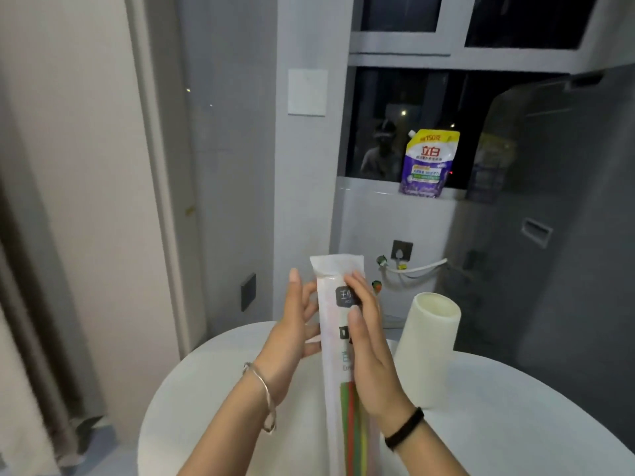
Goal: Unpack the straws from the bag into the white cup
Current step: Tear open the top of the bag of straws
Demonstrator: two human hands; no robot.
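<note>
The bag of straws (338, 341), a long narrow white packet, is held upright above the near part of the round white table (515, 424), its sealed top end uppermost. Red, green and yellow straws (350, 431) are seen through the lower part of the packet, which is cut off by the bottom edge of the view. A dark label with white characters is printed on its upper front.

The packet is flanked by both hands. The left hand (295, 324) is placed against its left edge with the fingers spread and loosely curved; the thumb is hidden behind the packet, so a firm grasp cannot be told. The right hand (369, 341) is laid across the front and right side, its fingers resting flat over the dark label; the thumb side is hidden, and it cannot be told whether the packet is pinched or only pressed. A silver bangle (266, 393) is worn on the left wrist and a black band (403, 429) on the right.

The white cup (429, 345) is stood on the table just to the right of the right hand, open end up.

Farther off, a purple and yellow detergent pouch (429, 163) is propped on the window sill against dark glass.
</note>
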